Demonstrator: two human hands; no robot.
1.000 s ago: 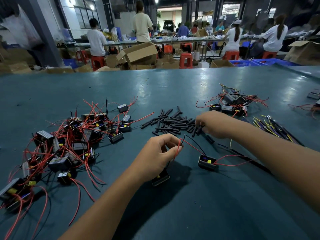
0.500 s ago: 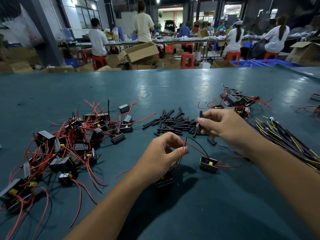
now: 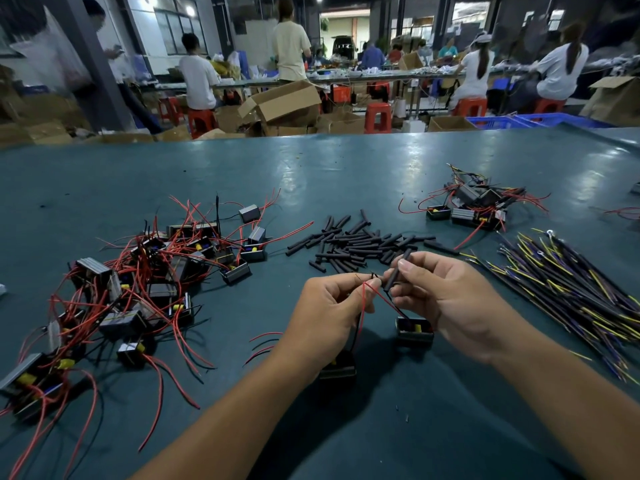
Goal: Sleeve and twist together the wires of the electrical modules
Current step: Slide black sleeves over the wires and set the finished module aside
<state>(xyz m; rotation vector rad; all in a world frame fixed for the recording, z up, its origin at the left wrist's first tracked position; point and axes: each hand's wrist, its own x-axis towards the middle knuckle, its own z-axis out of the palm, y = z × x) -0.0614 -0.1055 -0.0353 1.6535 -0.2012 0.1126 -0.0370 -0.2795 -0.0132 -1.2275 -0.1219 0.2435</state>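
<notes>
My left hand (image 3: 332, 306) pinches the ends of a red wire and a black wire (image 3: 379, 296) between thumb and forefinger. These wires run down to a small black module (image 3: 414, 330) on the table and to a second module (image 3: 337, 368) below my left wrist, partly hidden. My right hand (image 3: 446, 292) pinches a short black sleeve (image 3: 396, 271), its lower end close to the wire tips. Loose black sleeves (image 3: 356, 245) lie in a heap just beyond both hands.
A tangle of modules with red wires (image 3: 138, 289) covers the left of the teal table (image 3: 311, 174). A smaller heap of modules (image 3: 474, 204) sits far right. Yellow and purple wires (image 3: 571, 292) fan out at right. People work at benches behind.
My right hand lifted one sleeve out of the heap and brought it back toward my left hand. My left hand raised the wire ends a little to meet it.
</notes>
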